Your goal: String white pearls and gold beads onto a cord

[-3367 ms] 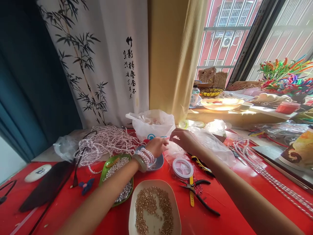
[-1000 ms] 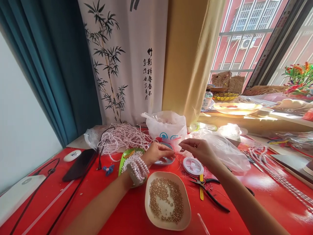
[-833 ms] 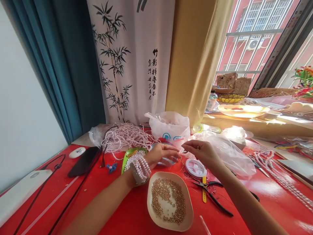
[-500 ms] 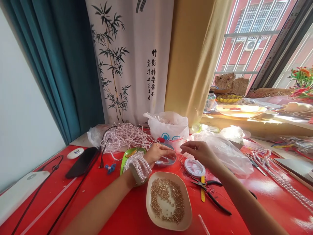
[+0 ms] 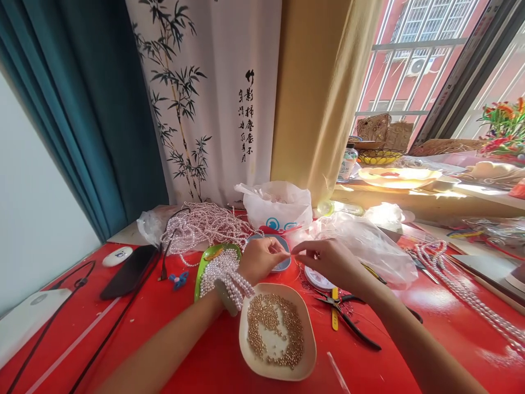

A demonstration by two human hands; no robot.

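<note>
My left hand (image 5: 263,259) and my right hand (image 5: 325,261) meet fingertip to fingertip above the table, each pinched closed. Whatever lies between the fingers is too small to make out. Strands of pearly beads (image 5: 238,289) and a greenish bangle (image 5: 225,296) circle my left wrist. Below the hands sits a cream dish (image 5: 310,355) of loose gold beads (image 5: 296,335). A grey-blue dish (image 5: 284,266) is partly hidden behind my left hand. Left of it, a green dish (image 5: 199,280) holds white pearl beads (image 5: 216,268). My right hand partly covers a white spool (image 5: 315,279).
Black-handled pliers (image 5: 357,332) lie across a yellow strip (image 5: 335,318) on the red table. Pink bead strings (image 5: 205,224) and a white plastic bag (image 5: 279,203) stand at the back. A phone (image 5: 128,272) and cables lie left; more bead strands (image 5: 463,287) lie right.
My hands have come together, closing the gap between their fingertips. My right hand now covers more of the spool. The whole view has shifted slightly.
</note>
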